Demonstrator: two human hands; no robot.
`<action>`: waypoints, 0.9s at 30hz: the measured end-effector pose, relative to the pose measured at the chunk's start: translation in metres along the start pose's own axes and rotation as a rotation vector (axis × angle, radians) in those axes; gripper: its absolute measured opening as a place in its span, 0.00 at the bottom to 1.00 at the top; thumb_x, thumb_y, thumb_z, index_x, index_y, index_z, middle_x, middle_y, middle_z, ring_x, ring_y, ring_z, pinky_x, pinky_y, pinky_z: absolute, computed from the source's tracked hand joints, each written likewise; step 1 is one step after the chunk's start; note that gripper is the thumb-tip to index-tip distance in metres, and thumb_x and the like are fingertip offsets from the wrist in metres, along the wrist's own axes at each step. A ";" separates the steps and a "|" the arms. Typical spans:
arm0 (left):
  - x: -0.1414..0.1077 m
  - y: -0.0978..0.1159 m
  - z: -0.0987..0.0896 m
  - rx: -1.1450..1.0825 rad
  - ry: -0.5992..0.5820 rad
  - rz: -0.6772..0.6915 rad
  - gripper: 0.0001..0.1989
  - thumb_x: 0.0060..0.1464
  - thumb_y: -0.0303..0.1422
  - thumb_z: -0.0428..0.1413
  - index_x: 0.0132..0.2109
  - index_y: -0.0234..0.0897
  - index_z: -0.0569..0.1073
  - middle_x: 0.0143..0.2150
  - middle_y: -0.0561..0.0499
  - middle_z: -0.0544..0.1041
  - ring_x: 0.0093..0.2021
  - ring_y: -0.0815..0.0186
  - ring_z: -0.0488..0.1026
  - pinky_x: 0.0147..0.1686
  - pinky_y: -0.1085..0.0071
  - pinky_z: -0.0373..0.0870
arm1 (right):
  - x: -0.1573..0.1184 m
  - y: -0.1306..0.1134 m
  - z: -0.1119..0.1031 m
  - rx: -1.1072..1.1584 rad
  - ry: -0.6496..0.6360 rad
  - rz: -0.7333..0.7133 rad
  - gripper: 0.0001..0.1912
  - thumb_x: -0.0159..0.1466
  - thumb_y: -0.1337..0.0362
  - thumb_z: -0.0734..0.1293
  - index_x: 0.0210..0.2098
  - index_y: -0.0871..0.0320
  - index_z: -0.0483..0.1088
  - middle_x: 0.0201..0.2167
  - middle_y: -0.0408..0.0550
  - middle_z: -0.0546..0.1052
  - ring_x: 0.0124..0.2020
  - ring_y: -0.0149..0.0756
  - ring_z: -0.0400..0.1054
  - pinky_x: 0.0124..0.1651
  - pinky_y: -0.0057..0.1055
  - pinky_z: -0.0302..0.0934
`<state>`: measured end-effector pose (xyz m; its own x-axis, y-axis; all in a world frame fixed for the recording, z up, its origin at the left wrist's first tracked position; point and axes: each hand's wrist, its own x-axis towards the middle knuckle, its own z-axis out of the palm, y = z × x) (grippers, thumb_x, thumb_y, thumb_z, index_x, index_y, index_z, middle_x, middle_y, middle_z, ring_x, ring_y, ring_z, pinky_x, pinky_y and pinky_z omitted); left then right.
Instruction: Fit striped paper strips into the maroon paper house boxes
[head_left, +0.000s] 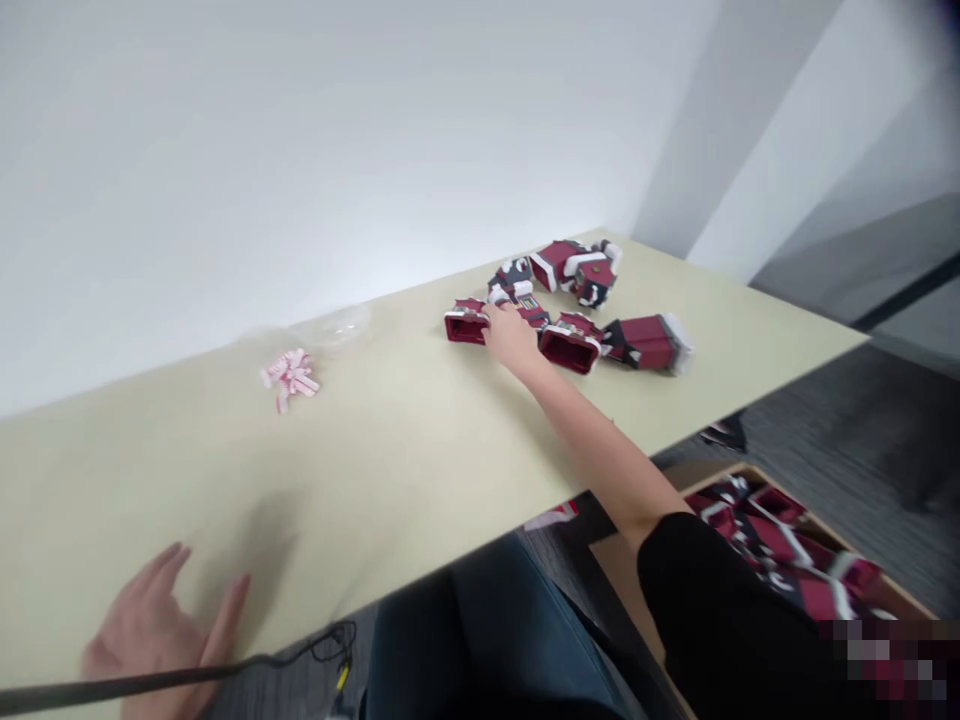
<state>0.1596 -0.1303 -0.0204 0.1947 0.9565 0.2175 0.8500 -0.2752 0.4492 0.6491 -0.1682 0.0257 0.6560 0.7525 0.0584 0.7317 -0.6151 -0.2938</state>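
Left hand [150,635] open over the table [420,450], fingers apart; right hand [510,338] among red boxes [570,345], grip impossible to tell.

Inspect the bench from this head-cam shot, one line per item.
Surface: pale cream tabletop, edge running diagonally.
Job's things: maroon-and-white cardboard cartons grouped at the far end, some open-ended.
Clutter: pink-and-white strips in a small heap beside a clear plastic piece.
Grippers: right hand reaches in among the cartons, grip unclear; left hand lies open near the tabletop's near edge.
Cables: black cable with a yellow connector below the edge.
Surroundings: white wall; grey carpet; cardboard box of more cartons below the table.
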 end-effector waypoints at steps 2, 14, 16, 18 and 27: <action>0.001 0.006 0.002 0.037 0.070 0.155 0.31 0.44 0.54 0.55 0.52 0.42 0.68 0.54 0.36 0.73 0.58 0.35 0.68 0.61 0.42 0.61 | 0.013 -0.007 0.006 -0.108 -0.023 0.024 0.18 0.68 0.67 0.61 0.57 0.57 0.68 0.56 0.60 0.70 0.49 0.48 0.72 0.48 0.41 0.66; 0.061 0.088 0.050 -0.194 -0.115 0.406 0.31 0.54 0.50 0.53 0.61 0.40 0.62 0.58 0.38 0.71 0.57 0.44 0.68 0.60 0.47 0.48 | -0.025 -0.029 0.005 -0.286 0.082 -0.328 0.21 0.70 0.72 0.52 0.46 0.61 0.75 0.43 0.61 0.76 0.46 0.46 0.66 0.37 0.36 0.56; 0.074 0.093 0.063 -0.323 -0.198 0.329 0.33 0.56 0.52 0.51 0.63 0.41 0.59 0.60 0.38 0.70 0.59 0.45 0.67 0.61 0.46 0.47 | -0.043 -0.040 0.002 -0.237 0.123 -0.473 0.22 0.71 0.71 0.50 0.46 0.59 0.75 0.41 0.59 0.76 0.41 0.41 0.65 0.35 0.36 0.51; 0.085 0.095 0.076 -0.517 -0.265 0.230 0.34 0.59 0.54 0.47 0.66 0.42 0.56 0.59 0.39 0.71 0.60 0.48 0.66 0.61 0.46 0.50 | -0.060 -0.051 0.001 -0.157 0.138 -0.610 0.23 0.73 0.68 0.49 0.47 0.56 0.75 0.37 0.55 0.76 0.36 0.37 0.64 0.33 0.36 0.47; 0.107 0.084 0.089 -1.212 -0.459 -0.033 0.33 0.42 0.53 0.66 0.51 0.38 0.74 0.51 0.41 0.78 0.51 0.50 0.75 0.48 0.58 0.71 | -0.085 -0.116 0.028 0.177 0.020 -0.870 0.19 0.72 0.61 0.54 0.49 0.45 0.75 0.34 0.49 0.76 0.31 0.34 0.62 0.32 0.35 0.51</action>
<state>0.2951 -0.0422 -0.0365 0.5361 0.8440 -0.0158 -0.0772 0.0677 0.9947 0.5032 -0.1543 0.0281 -0.1147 0.9313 0.3457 0.9342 0.2195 -0.2811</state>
